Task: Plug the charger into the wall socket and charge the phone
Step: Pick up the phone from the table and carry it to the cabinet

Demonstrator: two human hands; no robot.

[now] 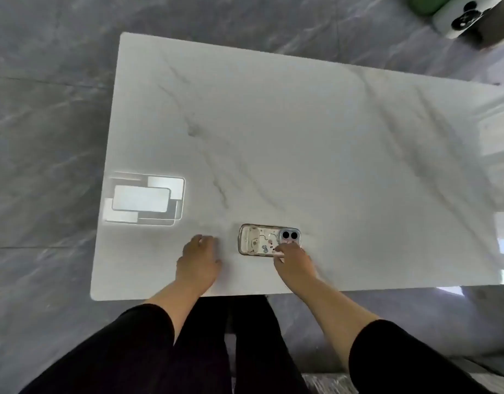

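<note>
A phone (pixel 262 238) in a clear case with cartoon stickers lies face down on the white marble table (pixel 302 137), near its front edge, camera end to the right. My right hand (pixel 293 260) rests its fingertips on the phone's near right corner. My left hand (pixel 198 258) lies flat on the tabletop just left of the phone, apart from it, holding nothing. No charger, cable or wall socket is in view.
A bright reflection of a ceiling light (pixel 144 201) shows on the table's left side. Grey marble floor surrounds the table. At the top right stand a green object (pixel 424 4) and a white box with a black panda-like figure (pixel 467 17).
</note>
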